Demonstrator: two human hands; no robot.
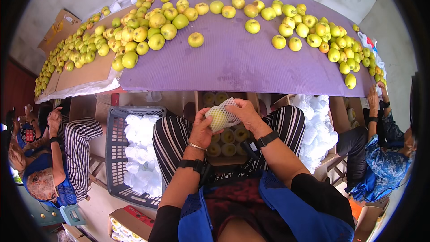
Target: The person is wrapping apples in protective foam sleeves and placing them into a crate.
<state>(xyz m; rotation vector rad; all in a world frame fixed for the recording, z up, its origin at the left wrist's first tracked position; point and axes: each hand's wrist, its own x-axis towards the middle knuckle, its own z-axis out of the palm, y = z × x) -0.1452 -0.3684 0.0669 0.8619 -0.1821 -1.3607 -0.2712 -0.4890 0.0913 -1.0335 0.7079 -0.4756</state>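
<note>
Above my lap, a yellow-green apple (217, 119) sits inside a white foam net sleeve (229, 108). My left hand (201, 128) grips the covered apple from the left, thumb across its front. The fingers of my right hand (248, 113) pinch the loose end of the sleeve on the right. Between my knees stands a cardboard box (221, 160) with netted apples (228, 136) set in rows. My forearms hide part of this box.
Loose apples (156, 20) lie across a purple mat (215, 60) on the table. A dark plastic crate (116, 161) of foam sleeves (142, 154) stands left; more foam sleeves (314, 131) fill a box right. Co-workers sit at left (50, 171) and right (383, 161). A box of netted apples (134, 223) stands lower left.
</note>
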